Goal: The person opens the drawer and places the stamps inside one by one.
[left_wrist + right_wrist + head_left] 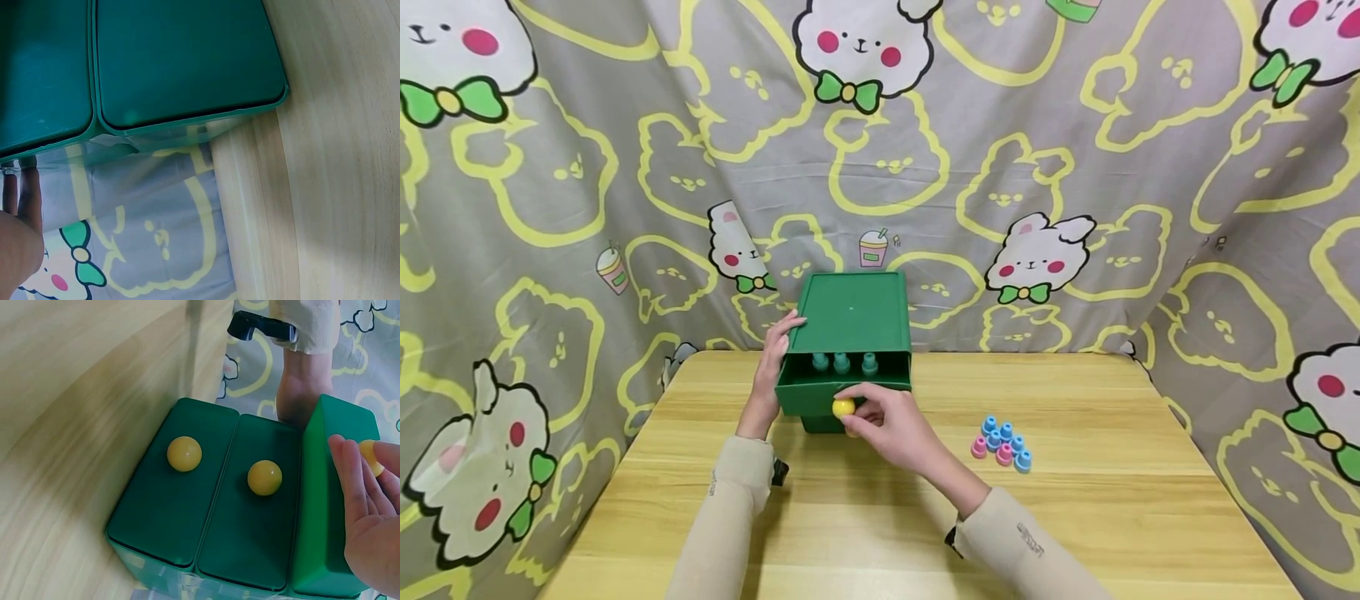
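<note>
Green drawer box (853, 321) steadied by flat left hand (771, 367); right hand (891, 427) pinches its yellow knob (843, 407).

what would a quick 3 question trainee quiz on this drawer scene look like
1. True or false: the top drawer of the green drawer box is pulled out.
2. Which hand pinches the yellow knob? A left hand B right hand
3. Fill in: the loose pegs on the table are pink and ____.

Key: 1 true, with green pegs showing inside. 2 B, the right hand; the left hand rests on the box's side. 3 blue.
</note>
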Demonstrator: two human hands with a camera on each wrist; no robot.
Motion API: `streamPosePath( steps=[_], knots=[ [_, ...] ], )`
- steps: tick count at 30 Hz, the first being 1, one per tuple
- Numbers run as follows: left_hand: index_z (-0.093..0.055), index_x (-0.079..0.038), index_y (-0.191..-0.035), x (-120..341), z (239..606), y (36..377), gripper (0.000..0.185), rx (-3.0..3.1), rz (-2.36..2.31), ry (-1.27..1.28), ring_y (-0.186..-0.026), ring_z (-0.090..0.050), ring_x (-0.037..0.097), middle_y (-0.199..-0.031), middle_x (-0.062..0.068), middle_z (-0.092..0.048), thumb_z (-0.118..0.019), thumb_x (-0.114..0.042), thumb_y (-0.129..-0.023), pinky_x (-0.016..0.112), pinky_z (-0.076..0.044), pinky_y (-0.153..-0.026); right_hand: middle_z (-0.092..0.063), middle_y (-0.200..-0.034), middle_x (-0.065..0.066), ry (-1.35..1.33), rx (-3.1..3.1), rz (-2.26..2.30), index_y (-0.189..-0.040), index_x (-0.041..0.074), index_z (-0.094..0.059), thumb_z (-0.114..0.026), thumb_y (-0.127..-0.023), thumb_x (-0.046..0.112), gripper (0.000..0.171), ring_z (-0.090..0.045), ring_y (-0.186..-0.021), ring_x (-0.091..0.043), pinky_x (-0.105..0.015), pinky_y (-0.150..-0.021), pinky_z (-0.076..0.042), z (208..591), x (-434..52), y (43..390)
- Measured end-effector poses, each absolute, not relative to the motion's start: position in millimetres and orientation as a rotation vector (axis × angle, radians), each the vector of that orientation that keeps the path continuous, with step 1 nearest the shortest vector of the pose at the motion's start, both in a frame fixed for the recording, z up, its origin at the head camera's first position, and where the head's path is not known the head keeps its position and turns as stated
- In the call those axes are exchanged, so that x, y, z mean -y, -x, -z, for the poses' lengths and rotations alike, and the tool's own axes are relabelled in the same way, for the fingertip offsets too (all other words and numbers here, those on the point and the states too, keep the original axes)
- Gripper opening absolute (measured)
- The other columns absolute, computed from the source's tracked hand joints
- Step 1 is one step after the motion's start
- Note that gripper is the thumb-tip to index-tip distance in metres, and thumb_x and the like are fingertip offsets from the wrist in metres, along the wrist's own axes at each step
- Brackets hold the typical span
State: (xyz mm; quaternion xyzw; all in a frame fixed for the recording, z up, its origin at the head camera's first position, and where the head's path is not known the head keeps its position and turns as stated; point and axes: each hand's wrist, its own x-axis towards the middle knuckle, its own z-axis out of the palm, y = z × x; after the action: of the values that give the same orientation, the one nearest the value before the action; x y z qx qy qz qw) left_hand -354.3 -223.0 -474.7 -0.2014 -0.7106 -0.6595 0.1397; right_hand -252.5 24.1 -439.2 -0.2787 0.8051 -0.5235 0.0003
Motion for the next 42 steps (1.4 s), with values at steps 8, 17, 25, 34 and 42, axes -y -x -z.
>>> streamPosePath(
  steps=[8,17,25,34,42],
  knots=[
    [-0.052,-0.009,-0.149,224.0,475.0,354.7,0.050,2.060,1.849,0.600,-0.157,-0.020,0.023,-0.169,0.003,-0.030,-0.030,-0.033,-0.111,0.058,-0.010,-0.124,-0.079,-0.092,0.003,0.857,-2.532,1.651,-0.127,0.019,-0.071,-0.071,-0.099,0.015,0.029,-0.076,-0.083,-0.017,-0.026,-0.070,-0.057,437.6,-23.7,261.9],
    [-0.049,-0.003,-0.149,223.5,471.4,352.8,0.048,2.074,1.843,0.584,-0.158,-0.017,0.025,-0.169,0.005,-0.030,-0.026,-0.021,-0.111,0.056,-0.007,-0.125,-0.080,-0.096,-0.007,0.865,-2.520,1.662,-0.127,0.018,-0.071,-0.071,-0.099,0.016,0.028,-0.077,-0.089,-0.030,-0.027,-0.071,-0.058,438.0,-24.1,273.1],
    [-0.049,-0.001,-0.148,222.2,471.0,351.8,0.048,2.057,1.863,0.577,-0.157,-0.019,0.026,-0.169,0.007,-0.030,-0.025,-0.020,-0.111,0.055,-0.009,-0.125,-0.080,-0.095,-0.005,0.853,-2.559,1.633,-0.127,0.020,-0.070,-0.071,-0.099,0.016,0.028,-0.076,-0.083,-0.014,-0.027,-0.070,-0.058,438.0,-23.1,279.2],
    [-0.051,-0.005,-0.147,224.0,476.3,357.3,0.050,2.054,1.851,0.586,-0.157,-0.021,0.023,-0.167,0.001,-0.033,-0.029,-0.030,-0.111,0.058,-0.007,-0.125,-0.079,-0.100,-0.016,0.837,-2.502,1.666,-0.128,0.015,-0.070,-0.070,-0.099,0.011,0.029,-0.077,-0.088,-0.024,-0.025,-0.074,-0.058,435.0,-23.5,283.2],
    [-0.049,-0.001,-0.148,223.0,470.4,352.1,0.049,2.080,1.845,0.571,-0.158,-0.018,0.028,-0.169,0.007,-0.030,-0.023,-0.019,-0.111,0.057,-0.005,-0.126,-0.079,-0.099,-0.015,0.835,-2.501,1.663,-0.127,0.015,-0.070,-0.070,-0.099,0.014,0.028,-0.077,-0.088,-0.026,-0.026,-0.075,-0.060,435.3,-22.5,286.3]
  ],
)
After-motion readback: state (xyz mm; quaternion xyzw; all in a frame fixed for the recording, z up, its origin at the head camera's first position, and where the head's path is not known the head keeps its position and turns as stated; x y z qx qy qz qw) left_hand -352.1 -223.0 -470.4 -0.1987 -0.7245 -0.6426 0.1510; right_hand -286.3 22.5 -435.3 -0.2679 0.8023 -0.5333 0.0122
